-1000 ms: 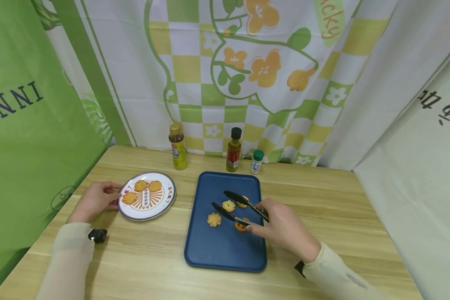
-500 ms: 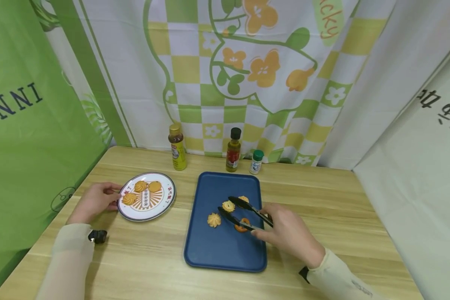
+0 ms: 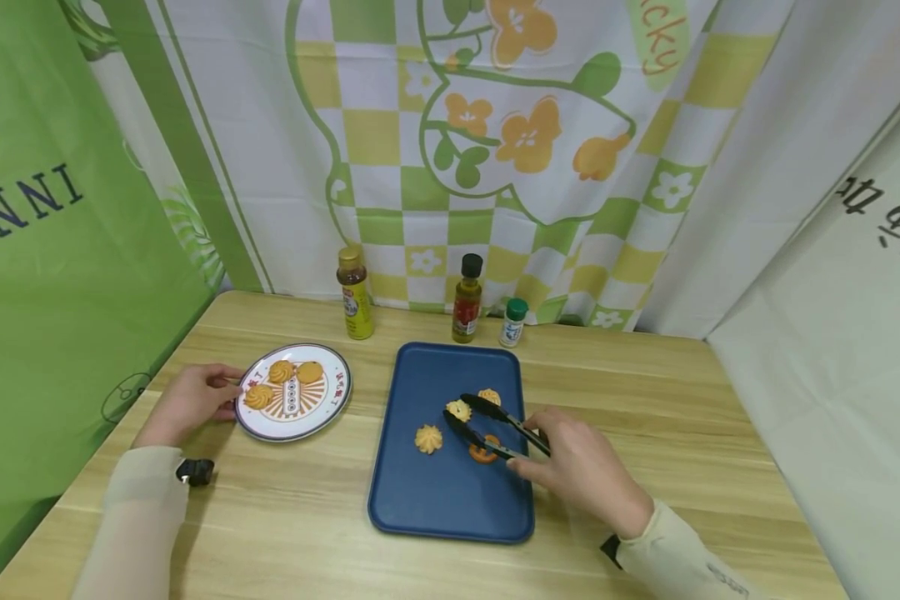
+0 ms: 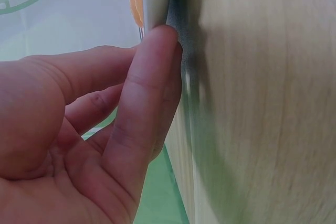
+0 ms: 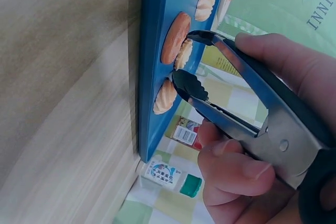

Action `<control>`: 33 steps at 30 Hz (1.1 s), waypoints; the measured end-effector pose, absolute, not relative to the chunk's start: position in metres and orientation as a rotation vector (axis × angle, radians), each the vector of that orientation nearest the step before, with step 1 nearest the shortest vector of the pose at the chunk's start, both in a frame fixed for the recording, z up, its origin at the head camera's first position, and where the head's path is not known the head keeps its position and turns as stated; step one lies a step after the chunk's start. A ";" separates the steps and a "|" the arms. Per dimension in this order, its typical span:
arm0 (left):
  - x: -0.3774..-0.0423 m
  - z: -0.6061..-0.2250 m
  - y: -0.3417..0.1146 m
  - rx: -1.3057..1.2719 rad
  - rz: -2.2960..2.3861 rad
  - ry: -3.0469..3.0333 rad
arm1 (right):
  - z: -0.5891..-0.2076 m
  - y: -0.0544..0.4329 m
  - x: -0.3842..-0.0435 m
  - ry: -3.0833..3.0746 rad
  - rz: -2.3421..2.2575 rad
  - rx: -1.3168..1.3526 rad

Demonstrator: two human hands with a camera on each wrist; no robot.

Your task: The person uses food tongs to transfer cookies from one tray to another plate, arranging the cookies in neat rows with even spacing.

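My right hand (image 3: 588, 468) holds a pair of black-tipped metal tongs (image 5: 286, 142) over the blue tray (image 3: 450, 508). The tongs' tips stand apart on either side of a pale yellow cookie (image 3: 459, 410); whether they touch it I cannot tell. Around it on the tray lie a swirled cookie (image 3: 428, 439), a browner ring-like cookie (image 3: 483, 450) partly behind the tongs, and another cookie (image 3: 490, 397). At the left, my left hand (image 3: 192, 403) pinches the rim of a white plate (image 3: 330, 412) bearing three cookies (image 3: 281, 372). In the left wrist view, finger and thumb meet the plate's edge.
Behind the tray stand a yellow-labelled bottle (image 3: 356, 300), a dark-capped bottle (image 3: 467, 302) and a small green-capped jar (image 3: 513, 323). A patterned curtain (image 3: 390, 133) hangs at the wooden table's (image 3: 292, 517) back edge.
My right hand has shifted slightly right and toward me, and the tongs' tips have come down around the pale yellow cookie and a little closer together. The left hand and plate stay put.
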State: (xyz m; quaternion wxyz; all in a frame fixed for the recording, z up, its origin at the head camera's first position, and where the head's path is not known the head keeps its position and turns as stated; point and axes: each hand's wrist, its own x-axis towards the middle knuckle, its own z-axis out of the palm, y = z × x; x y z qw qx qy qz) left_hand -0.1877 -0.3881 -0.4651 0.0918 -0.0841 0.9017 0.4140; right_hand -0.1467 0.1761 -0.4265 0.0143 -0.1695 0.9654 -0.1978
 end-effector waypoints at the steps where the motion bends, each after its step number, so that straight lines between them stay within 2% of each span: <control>1: -0.188 -0.465 -0.388 -0.248 1.228 2.680 | -0.427 0.176 -0.147 3.007 -0.619 -0.530; 33: -0.186 -0.465 -0.387 -0.252 1.251 2.691 | -0.421 0.162 -0.153 2.998 -0.608 -0.541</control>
